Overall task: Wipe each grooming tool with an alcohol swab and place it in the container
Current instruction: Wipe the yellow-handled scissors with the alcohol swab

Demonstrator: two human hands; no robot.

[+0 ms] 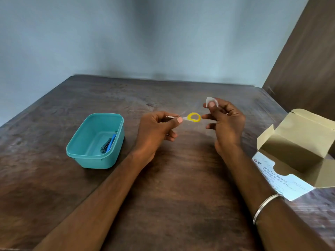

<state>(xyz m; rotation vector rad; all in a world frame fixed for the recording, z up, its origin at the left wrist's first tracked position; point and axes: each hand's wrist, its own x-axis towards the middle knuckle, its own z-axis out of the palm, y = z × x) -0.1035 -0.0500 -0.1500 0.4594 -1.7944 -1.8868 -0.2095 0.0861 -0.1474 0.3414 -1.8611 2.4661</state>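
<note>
Bench (pixel 181 178) of dark wood met a pale blue wall. Left hand (pixel 155 129) pinched small scissors (pixel 190 117) above it — long axis left-right, yellow ring toward the right hand (pixel 224 122), which gripped a white swab (pixel 211 100). Teal container (pixel 76 153) at left held 2 tools (pixel 107 144); an open swab box (pixel 297 151) sat right.

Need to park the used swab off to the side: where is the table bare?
Bare wood runs behind the teal container to the table's far edge, and between the forearms in front. Crowded: the right edge, taken by the open swab box, and mid-table around the left hand and right hand.
</note>
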